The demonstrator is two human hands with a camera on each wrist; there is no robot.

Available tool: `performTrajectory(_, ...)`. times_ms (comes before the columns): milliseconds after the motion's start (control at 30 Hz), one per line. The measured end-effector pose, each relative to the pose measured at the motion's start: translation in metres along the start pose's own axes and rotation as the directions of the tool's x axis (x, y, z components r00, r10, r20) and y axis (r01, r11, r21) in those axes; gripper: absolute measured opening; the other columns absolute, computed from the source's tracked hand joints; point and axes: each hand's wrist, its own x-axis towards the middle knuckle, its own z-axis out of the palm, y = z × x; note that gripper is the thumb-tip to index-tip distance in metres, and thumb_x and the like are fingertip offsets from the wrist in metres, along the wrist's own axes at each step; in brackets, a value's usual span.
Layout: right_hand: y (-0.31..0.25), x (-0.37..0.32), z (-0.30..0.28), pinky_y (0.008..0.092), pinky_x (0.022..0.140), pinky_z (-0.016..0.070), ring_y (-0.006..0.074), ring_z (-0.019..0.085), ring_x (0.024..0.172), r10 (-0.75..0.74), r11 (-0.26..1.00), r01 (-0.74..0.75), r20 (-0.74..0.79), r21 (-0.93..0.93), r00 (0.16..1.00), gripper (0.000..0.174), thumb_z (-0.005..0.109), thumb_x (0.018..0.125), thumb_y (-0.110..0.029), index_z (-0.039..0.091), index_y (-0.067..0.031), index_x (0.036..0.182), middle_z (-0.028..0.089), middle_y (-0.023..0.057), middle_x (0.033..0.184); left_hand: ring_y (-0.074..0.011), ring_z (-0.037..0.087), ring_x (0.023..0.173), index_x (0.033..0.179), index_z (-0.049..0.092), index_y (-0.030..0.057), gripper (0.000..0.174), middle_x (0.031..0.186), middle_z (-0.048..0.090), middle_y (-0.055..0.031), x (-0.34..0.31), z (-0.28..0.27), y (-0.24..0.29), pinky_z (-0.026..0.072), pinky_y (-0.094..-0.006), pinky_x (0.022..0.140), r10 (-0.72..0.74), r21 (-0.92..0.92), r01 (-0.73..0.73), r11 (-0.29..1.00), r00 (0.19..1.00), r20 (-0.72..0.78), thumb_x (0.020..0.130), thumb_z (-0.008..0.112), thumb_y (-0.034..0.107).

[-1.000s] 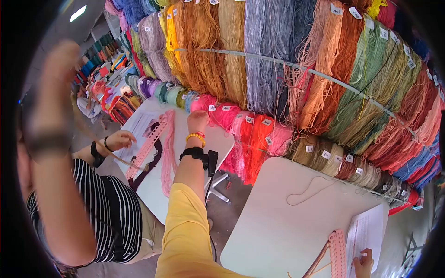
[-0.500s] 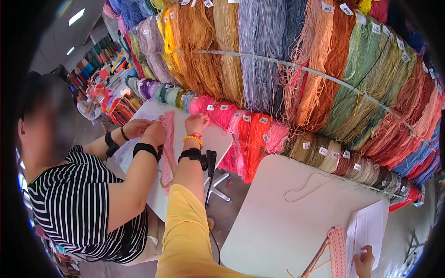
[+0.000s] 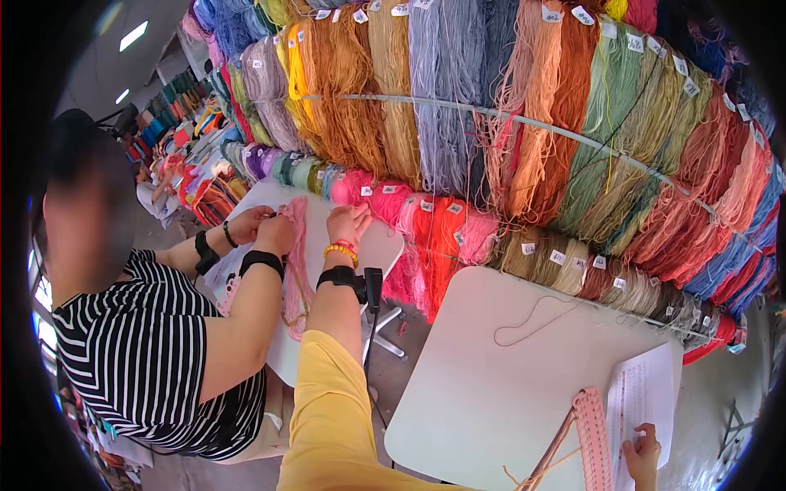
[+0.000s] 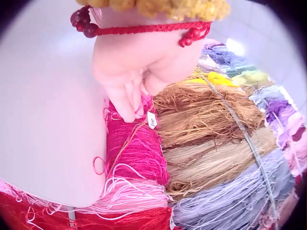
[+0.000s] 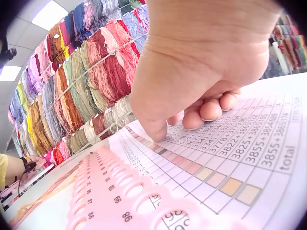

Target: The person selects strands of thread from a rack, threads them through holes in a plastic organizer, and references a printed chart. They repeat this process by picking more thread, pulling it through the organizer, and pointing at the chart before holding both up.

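Observation:
My left hand [image 3: 348,226] is at the row of skeins beyond the far end of the left table. In the left wrist view this hand [image 4: 144,62] pinches strands at the end of a magenta skein [image 4: 136,148], which bears a white number tag [image 4: 152,120]. My right hand [image 3: 643,457] rests on a printed sheet [image 3: 643,393] on the right table. Seen from the right wrist, the hand [image 5: 204,67] touches the colour chart [image 5: 230,143] with a fingertip, its other fingers loosely bent. A pink punched card [image 5: 110,187] lies beside it.
Tagged yarn skeins [image 3: 458,147] hang in rows above the tables. A person in a striped top [image 3: 155,352] works at the left table [image 3: 278,360], near a light pink hank [image 3: 295,270]. A loose thread [image 3: 536,322] lies on the right table [image 3: 467,393].
The other person's raised arm has come down to the left table, both hands now meeting by the pink hank. My hands stay at the skeins and the sheet; the head view has shifted slightly.

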Motion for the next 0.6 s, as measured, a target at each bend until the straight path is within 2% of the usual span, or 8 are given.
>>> performTrajectory(67, -0.001, 0.000, 0.000, 0.0330, 0.039, 0.0264, 0.0165, 0.036, 0.035, -0.001, 1.000, 0.001, -0.001, -0.010, 1.000, 0.030, 0.058, 0.064, -0.007, 0.046, -0.0064, 0.091, 0.037, 0.0043, 0.041, -0.0289, 0.060, 0.084, 0.097, 0.048, 0.0004, 0.012, 0.095, 0.060, -0.0179, 0.011, -0.009, -0.009, 0.0527, -0.0345, 0.071, 0.046, 0.054, -0.049, 0.997, 0.998, 0.052, 0.086, 0.047, 0.002)
performTrajectory(100, -0.002, -0.001, -0.001, 0.0332, 0.039, 0.0266, 0.0168, 0.036, 0.035, -0.001, 1.000, 0.001, -0.001, -0.014, 1.000, 0.030, 0.059, 0.063, -0.007, 0.046, -0.0064, 0.091, 0.037, 0.0042, 0.041, -0.0274, 0.061, 0.082, 0.096, 0.049, 0.0007, 0.011, 0.092, 0.060, -0.0167, 0.016, -0.013, -0.013, 0.0521, -0.0329, 0.068, 0.244, 0.391, -0.226, 0.892, 0.970, 0.005, 0.086, 0.047, 0.002)
performTrajectory(133, -0.002, -0.001, 0.000, 0.0334, 0.039, 0.0268, 0.0170, 0.036, 0.035, 0.002, 1.000, -0.002, -0.001, -0.018, 1.000, 0.030, 0.059, 0.063, -0.007, 0.047, -0.0065, 0.091, 0.037, 0.0042, 0.041, -0.0259, 0.061, 0.080, 0.095, 0.050, 0.0010, 0.009, 0.089, 0.061, -0.0156, 0.021, -0.017, -0.016, 0.0514, -0.0313, 0.065, 0.436, 0.683, -0.337, 0.648, 0.899, 0.030, 0.086, 0.048, 0.002)
performTrajectory(167, -0.002, -0.001, 0.000, 0.0335, 0.039, 0.0271, 0.0171, 0.036, 0.035, 0.004, 1.000, -0.004, -0.001, -0.023, 1.000, 0.031, 0.059, 0.063, -0.007, 0.047, -0.0065, 0.091, 0.038, 0.0042, 0.041, -0.0244, 0.061, 0.077, 0.094, 0.051, 0.0013, 0.008, 0.085, 0.061, -0.0144, 0.018, -0.015, -0.014, 0.0507, -0.0297, 0.062, 0.591, 0.879, -0.364, 0.307, 0.797, 0.123, 0.086, 0.048, 0.003)
performTrajectory(267, -0.002, -0.002, -0.001, 0.0338, 0.040, 0.0279, 0.0175, 0.037, 0.035, 0.006, 1.000, -0.006, -0.004, -0.024, 1.000, 0.032, 0.060, 0.063, -0.008, 0.047, -0.0066, 0.092, 0.038, 0.0043, 0.042, -0.0190, 0.060, 0.064, 0.088, 0.053, 0.0013, 0.006, 0.074, 0.060, -0.0098, -0.001, -0.002, -0.012, 0.0473, -0.0265, 0.053, 0.485, 0.494, -0.411, 0.766, 0.874, -0.024, 0.087, 0.048, 0.005)
performTrajectory(467, -0.001, -0.005, -0.001, 0.0346, 0.040, 0.0291, 0.0186, 0.038, 0.036, -0.027, 0.999, 0.026, -0.024, -0.025, 0.999, 0.033, 0.060, 0.063, -0.009, 0.048, -0.0065, 0.093, 0.039, 0.0047, 0.042, -0.0127, 0.051, 0.047, 0.080, 0.055, 0.0005, 0.010, 0.067, 0.056, -0.0056, -0.024, 0.012, 0.000, 0.0399, -0.0230, 0.043, 0.290, 0.209, -0.269, 0.940, 0.954, -0.077, 0.086, 0.050, 0.006)
performTrajectory(567, 0.000, -0.006, 0.000, 0.0354, 0.041, 0.0302, 0.0194, 0.040, 0.037, -0.039, 0.998, 0.038, -0.028, -0.041, 0.999, 0.034, 0.061, 0.063, -0.010, 0.048, -0.0064, 0.094, 0.040, 0.0050, 0.043, -0.0129, 0.055, 0.054, 0.081, 0.058, -0.0003, 0.009, 0.071, 0.061, -0.0087, -0.023, 0.005, -0.001, 0.0437, -0.0247, 0.049, 0.214, 0.346, -0.147, 0.927, 0.963, -0.163, 0.084, 0.053, 0.006)
performTrajectory(600, 0.001, -0.006, 0.000, 0.0356, 0.041, 0.0306, 0.0197, 0.040, 0.037, -0.044, 0.998, 0.043, -0.029, -0.048, 0.999, 0.035, 0.061, 0.063, -0.011, 0.048, -0.0064, 0.094, 0.040, 0.0051, 0.043, -0.0119, 0.053, 0.054, 0.083, 0.059, 0.0001, 0.008, 0.069, 0.059, -0.0066, -0.016, -0.001, -0.009, 0.0427, -0.0243, 0.049, 0.235, 0.389, -0.165, 0.907, 0.962, -0.140, 0.084, 0.055, 0.007)
